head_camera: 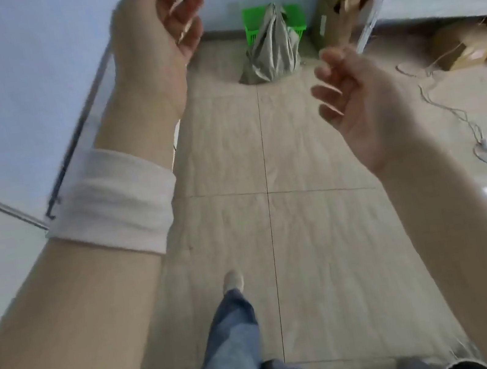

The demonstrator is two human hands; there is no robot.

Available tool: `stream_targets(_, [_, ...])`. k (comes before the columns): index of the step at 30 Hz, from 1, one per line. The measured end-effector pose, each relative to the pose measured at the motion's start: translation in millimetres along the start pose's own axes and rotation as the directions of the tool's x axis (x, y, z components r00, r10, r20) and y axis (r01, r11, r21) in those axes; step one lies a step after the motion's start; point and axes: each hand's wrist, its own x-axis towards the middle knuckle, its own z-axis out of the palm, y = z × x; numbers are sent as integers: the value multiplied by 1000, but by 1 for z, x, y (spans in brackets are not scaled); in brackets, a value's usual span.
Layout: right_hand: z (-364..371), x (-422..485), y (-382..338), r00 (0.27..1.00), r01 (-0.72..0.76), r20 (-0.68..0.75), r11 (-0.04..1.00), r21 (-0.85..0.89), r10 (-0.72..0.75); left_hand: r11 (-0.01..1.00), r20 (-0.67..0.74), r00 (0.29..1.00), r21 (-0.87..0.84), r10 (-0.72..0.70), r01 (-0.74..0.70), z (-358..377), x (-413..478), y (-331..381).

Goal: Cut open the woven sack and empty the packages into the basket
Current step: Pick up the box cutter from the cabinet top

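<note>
**Both hands raised and empty, sack far ahead by the basket**

The left hand [158, 31] is held up high, palm showing, fingers relaxed and slightly apart, gripping nothing. A white wristband [116, 202] wraps that forearm. The right hand [361, 106] hangs lower, with its fingers loosely curled and nothing between them.

Well beyond both hands, the grey-green woven sack [272, 47] sits on the tiled floor [309, 237] near the far wall. It is right against the front of the green plastic basket [253, 26], and its gathered top rises above the rim. A tall cardboard box [341, 3] stands just right of the basket. Another box [467, 47] lies further right, near a white cable [449, 111] trailing across the floor. Below, a jeans leg [231, 347] and a light shoe [232, 279] show.
</note>
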Motion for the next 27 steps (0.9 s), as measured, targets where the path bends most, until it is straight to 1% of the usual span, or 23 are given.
stream_targets(1, [-5, 12, 37, 995, -95, -48, 993, -69, 92, 988, -27, 994, 110, -108, 110, -11, -15, -29])
stream_targets(2, [-11, 23, 71, 973, -215, -101, 973, -78, 207, 967, -67, 983, 176, -174, 183, -28, -8, -54])
stream_targets(4, [-22, 43, 132, 904, -392, -212, 917, -70, 371, 900, -111, 929, 232, -352, 369, -63, -4, -115])
stream_targets(6, [-22, 68, 176, 827, -521, -293, 850, -75, 481, 849, -226, 859, 174, -458, 499, -89, 19, -158])
stream_targets(8, [-17, 93, 214, 744, -628, -349, 775, -73, 570, 794, -336, 771, 99, -540, 600, -107, 40, -192])
stream_targets(9, [-13, 105, 229, 706, -670, -371, 739, -72, 604, 770, -343, 743, 83, -574, 633, -114, 46, -209])
stream_targets(12, [4, 141, 261, 597, -784, -389, 612, -102, 701, 637, -381, 604, 49, -700, 769, -135, 69, -249])
stream_targets(14, [10, 167, 269, 549, -823, -404, 557, -109, 732, 561, -418, 527, 49, -740, 827, -145, 86, -260])
stream_targets(15, [11, 179, 269, 534, -831, -416, 546, -103, 735, 528, -439, 491, 43, -753, 848, -148, 96, -263])
stream_targets(18, [7, 219, 263, 504, -830, -451, 557, -17, 737, 478, -494, 425, 23, -758, 878, -150, 132, -269])
stream_targets(22, [-7, 284, 252, 429, -826, -471, 546, 141, 771, 445, -515, 370, -25, -773, 895, -135, 201, -288])
stream_targets(23, [-11, 305, 251, 421, -814, -467, 551, 183, 778, 436, -508, 364, -25, -780, 900, -127, 223, -297])
stream_targets(25, [-16, 351, 247, 425, -798, -448, 559, 225, 787, 417, -490, 376, 28, -786, 908, -108, 273, -313])
stream_targets(27, [-19, 401, 238, 434, -803, -430, 556, 213, 792, 399, -487, 391, 92, -781, 912, -89, 327, -324])
